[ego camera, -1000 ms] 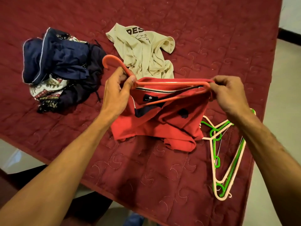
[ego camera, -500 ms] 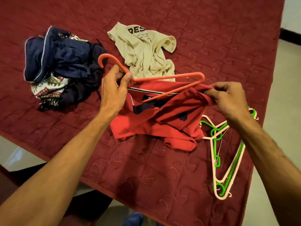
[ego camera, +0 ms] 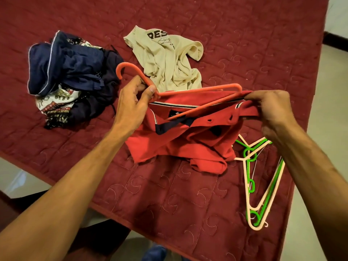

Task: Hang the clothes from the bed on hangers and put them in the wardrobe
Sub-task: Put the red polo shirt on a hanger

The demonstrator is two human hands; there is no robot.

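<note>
Seen from above, a person's two bare arms reach over a bed covered with a dark red quilted bedspread (ego camera: 188, 208). The left hand (ego camera: 131, 104) grips an orange plastic hanger (ego camera: 197, 89) by its neck, just below the hook, thumb and fingers curled round it. The right hand (ego camera: 273, 108) pinches the collar of a red polo shirt (ego camera: 178, 144) at the hanger's far end, holding the neck opening up. The hanger's lower bar passes inside the collar, while its upper bar shows above the cloth. The rest of the shirt lies crumpled on the bedspread between the hands. Beyond it lies a beige T-shirt (ego camera: 169, 65) with dark lettering, and to the left a heap of dark blue and patterned clothes (ego camera: 71, 70). Green and cream hangers (ego camera: 249, 166) lie tangled under the right forearm, near the bed's edge.
</note>
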